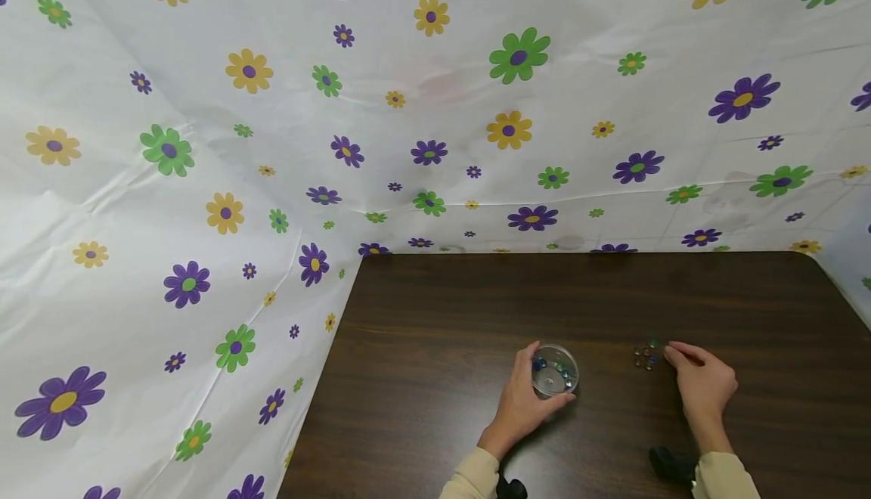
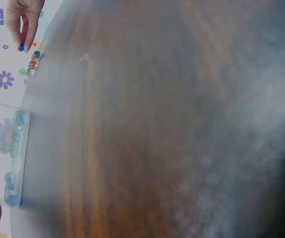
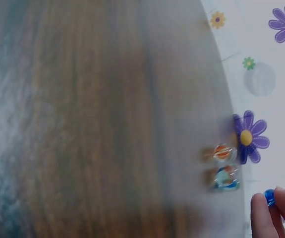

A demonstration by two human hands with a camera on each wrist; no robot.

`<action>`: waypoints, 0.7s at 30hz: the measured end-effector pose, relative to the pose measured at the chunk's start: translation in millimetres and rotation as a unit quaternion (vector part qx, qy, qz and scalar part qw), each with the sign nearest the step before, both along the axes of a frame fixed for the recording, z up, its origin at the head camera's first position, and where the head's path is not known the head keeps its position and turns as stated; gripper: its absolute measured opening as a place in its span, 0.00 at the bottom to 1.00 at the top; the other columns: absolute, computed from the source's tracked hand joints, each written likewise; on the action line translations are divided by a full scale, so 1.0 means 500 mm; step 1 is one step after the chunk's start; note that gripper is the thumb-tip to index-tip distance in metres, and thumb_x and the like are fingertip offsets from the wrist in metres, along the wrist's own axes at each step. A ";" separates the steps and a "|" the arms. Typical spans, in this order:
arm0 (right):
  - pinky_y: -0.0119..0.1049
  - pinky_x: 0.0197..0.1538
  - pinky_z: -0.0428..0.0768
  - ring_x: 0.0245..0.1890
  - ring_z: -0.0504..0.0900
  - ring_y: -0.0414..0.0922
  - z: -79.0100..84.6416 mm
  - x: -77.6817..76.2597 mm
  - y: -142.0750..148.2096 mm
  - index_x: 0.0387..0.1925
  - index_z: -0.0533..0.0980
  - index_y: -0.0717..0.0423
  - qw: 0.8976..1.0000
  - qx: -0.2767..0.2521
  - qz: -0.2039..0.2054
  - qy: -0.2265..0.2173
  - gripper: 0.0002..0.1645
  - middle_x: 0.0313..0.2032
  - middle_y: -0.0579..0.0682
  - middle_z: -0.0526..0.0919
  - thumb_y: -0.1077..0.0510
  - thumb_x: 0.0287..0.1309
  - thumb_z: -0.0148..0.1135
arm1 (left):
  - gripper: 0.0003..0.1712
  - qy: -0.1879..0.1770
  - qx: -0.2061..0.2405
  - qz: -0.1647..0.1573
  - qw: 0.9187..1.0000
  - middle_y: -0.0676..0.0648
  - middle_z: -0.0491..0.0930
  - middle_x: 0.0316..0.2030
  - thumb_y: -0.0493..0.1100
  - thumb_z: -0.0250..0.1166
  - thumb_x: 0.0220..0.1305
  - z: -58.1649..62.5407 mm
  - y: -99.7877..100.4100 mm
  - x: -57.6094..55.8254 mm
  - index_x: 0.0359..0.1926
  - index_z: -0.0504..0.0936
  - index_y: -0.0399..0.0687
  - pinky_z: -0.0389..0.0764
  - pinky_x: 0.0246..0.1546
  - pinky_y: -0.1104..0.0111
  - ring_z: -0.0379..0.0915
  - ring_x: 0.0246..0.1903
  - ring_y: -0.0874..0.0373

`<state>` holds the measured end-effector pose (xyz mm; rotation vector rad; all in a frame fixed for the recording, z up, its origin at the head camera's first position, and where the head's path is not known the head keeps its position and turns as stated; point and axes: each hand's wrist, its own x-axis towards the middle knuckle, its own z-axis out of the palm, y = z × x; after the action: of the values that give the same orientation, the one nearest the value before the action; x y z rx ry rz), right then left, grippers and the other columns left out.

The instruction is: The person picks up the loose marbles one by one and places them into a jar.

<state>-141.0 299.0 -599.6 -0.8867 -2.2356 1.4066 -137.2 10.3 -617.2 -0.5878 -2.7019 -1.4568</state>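
My left hand [image 1: 519, 402] grips a small clear round cup [image 1: 550, 382] from its left and near sides, thumb and fingers spread around the wall. Several glass marbles [image 1: 560, 367], blue and green among them, lie at the bottom of the cup. To the right, my right hand [image 1: 706, 385] pinches a blue marble [image 3: 269, 197] between thumb and fingertips. That hand is just right of a loose group of several marbles [image 1: 650, 361] on the table. In the right wrist view an orange-swirled marble [image 3: 223, 152] shows in this group.
The dark wood table [image 1: 435, 310] extends around both hands. A white flower-print sheet [image 1: 381, 121] hangs along its back and left edges. Dark wrist straps [image 1: 670, 463] sit by the cream sleeves [image 1: 724, 476].
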 end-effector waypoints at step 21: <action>0.20 0.35 0.75 0.34 0.79 0.23 0.104 0.017 -0.127 0.45 0.87 0.66 0.990 -0.040 0.121 0.066 0.15 0.31 0.24 0.83 0.58 0.63 0.74 | 0.55 0.000 -0.002 0.001 1.000 0.45 0.69 0.68 0.60 0.77 0.60 0.002 0.001 0.000 0.78 0.58 0.48 0.76 0.59 0.59 0.73 0.62 0.51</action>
<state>-132.4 235.3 -547.5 -0.5411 -2.2576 1.6197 -137.5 10.6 -616.4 -0.5834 -2.7065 -1.4509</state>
